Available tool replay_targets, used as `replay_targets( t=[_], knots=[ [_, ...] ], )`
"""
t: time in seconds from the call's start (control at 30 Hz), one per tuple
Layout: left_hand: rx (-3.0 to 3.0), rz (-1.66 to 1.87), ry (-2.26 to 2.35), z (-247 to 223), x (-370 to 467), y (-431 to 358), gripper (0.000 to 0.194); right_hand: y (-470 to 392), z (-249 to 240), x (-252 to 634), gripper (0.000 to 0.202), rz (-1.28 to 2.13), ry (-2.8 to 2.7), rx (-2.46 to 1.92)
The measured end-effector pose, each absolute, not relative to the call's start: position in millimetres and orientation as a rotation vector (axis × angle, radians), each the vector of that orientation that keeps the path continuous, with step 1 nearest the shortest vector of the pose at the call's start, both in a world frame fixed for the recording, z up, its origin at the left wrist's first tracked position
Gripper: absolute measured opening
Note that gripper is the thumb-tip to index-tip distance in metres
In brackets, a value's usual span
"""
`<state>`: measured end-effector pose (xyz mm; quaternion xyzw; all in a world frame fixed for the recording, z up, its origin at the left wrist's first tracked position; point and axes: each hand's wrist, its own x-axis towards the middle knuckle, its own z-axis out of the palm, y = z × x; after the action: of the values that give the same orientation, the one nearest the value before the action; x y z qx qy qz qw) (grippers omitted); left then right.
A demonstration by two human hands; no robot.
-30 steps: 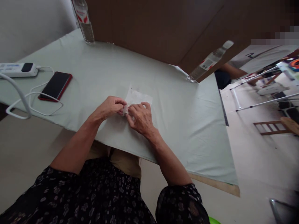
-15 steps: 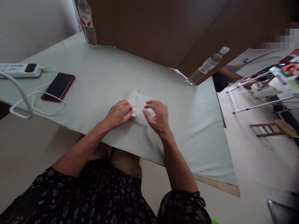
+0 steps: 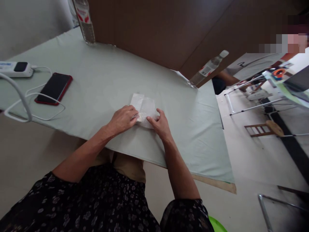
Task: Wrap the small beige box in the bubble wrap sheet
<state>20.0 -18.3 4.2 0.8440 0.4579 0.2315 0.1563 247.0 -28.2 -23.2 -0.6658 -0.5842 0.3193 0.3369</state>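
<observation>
A thin white, partly see-through sheet (image 3: 147,104) lies on the pale green tablecloth near the front edge. Over its lower left part is a small pale speckled piece (image 3: 140,117), too small to name. My left hand (image 3: 123,119) has its fingers closed on the left end of that piece. At the sheet's right side, my right hand (image 3: 161,124) has thumb and forefinger apart, the thumb tip touching the sheet.
Brown cardboard (image 3: 149,35) stands across the back, with a clear bottle (image 3: 85,24) at its left and another, tilted bottle (image 3: 209,68) at its right. A phone (image 3: 54,87), white cable and power strip (image 3: 14,69) lie left. A person's arm (image 3: 228,77) shows beyond.
My right hand has come down onto the right side of the sheet. The sheet now lies flatter and more spread out. The whole view has shifted slightly.
</observation>
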Motion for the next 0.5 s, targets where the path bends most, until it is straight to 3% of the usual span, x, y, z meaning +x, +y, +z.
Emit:
replay_targets(
  t=[0.5],
  knots=[
    [2.327,0.506,1.344,11,32,-14,0.021,-17,1,196,0.075,0.896,-1.481,-1.598]
  ],
)
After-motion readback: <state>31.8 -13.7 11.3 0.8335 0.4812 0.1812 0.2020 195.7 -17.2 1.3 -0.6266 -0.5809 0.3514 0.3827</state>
